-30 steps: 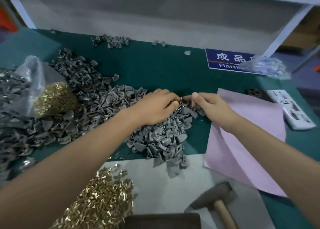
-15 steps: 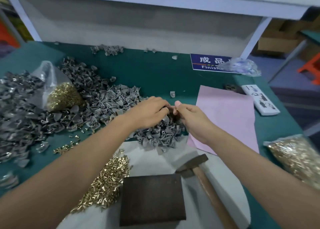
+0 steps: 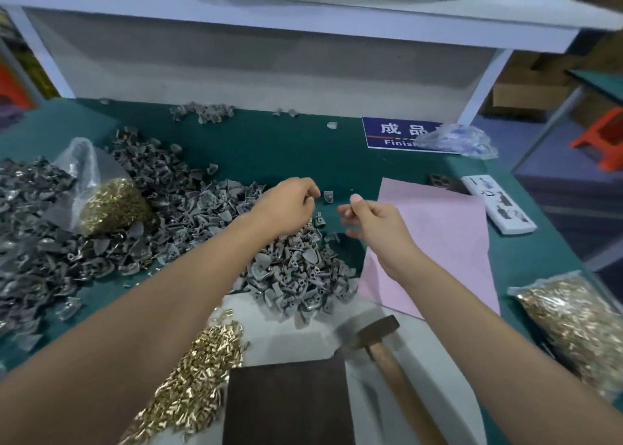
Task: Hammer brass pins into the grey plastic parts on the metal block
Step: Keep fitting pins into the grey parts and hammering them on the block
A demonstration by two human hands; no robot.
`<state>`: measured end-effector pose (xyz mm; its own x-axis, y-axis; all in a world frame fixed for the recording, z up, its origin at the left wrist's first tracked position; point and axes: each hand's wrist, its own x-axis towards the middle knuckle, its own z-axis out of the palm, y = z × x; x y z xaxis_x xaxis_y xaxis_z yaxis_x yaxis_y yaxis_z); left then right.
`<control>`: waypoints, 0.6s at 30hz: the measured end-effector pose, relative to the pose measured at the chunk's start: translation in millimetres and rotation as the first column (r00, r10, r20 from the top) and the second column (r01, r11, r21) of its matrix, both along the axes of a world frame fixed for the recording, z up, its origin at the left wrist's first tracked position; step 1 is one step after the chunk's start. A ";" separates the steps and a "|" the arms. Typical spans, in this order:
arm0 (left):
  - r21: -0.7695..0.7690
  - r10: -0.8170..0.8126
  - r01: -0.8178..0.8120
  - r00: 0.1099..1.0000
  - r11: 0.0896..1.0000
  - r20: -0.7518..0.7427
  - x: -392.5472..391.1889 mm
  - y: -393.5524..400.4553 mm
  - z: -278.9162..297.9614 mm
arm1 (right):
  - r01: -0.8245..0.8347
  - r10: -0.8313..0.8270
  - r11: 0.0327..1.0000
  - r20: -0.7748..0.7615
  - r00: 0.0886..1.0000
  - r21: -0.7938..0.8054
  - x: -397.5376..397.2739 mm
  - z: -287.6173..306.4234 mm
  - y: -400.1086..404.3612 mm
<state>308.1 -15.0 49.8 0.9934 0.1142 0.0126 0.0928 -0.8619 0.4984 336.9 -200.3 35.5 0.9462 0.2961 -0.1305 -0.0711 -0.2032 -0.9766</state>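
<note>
My left hand (image 3: 286,207) hovers over a heap of grey plastic parts (image 3: 296,276), fingers curled; its palm side is hidden. My right hand (image 3: 372,220) hovers a short gap to the right, thumb raised and fingers loosely curled, with nothing visible in it. One small grey part (image 3: 319,220) shows just below the gap between the hands. The dark metal block (image 3: 286,401) lies bare at the near edge. Loose brass pins (image 3: 195,377) are piled left of it. A hammer (image 3: 376,331) lies to its right, handle pointing toward me.
A larger spread of grey parts (image 3: 50,242) covers the left of the green table. An open bag of pins (image 3: 114,205) sits there, another bag (image 3: 573,326) at the right edge. Pink paper (image 3: 445,242), a white card (image 3: 499,208) and a blue sign (image 3: 391,134) lie right and behind.
The hands were pinched together over the grey heap; they have now drawn apart and lifted slightly. The view has tilted down, showing more of the block and hammer.
</note>
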 end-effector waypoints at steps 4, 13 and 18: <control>0.053 0.001 0.004 0.994 0.999 -0.105 22.6 1.6 -8.8 | -0.015 0.098 0.954 0.263 0.960 -0.300 43.5 -6.6 21.7; 0.095 -0.148 0.171 0.966 0.981 -0.212 37.7 11.3 -7.6 | -0.137 0.412 0.780 0.335 0.847 -0.611 79.6 -18.2 41.3; 0.028 -0.272 0.282 0.943 0.959 -0.193 4.4 11.5 -5.8 | -0.239 0.499 0.733 0.264 0.826 -0.637 56.9 -9.1 9.9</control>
<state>312.5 -3.6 44.0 0.9711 -0.1612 -0.1758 -0.0672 -0.8920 0.4470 393.9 -190.4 26.4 0.7773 0.6283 -0.0329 0.4892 -0.6365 -0.5963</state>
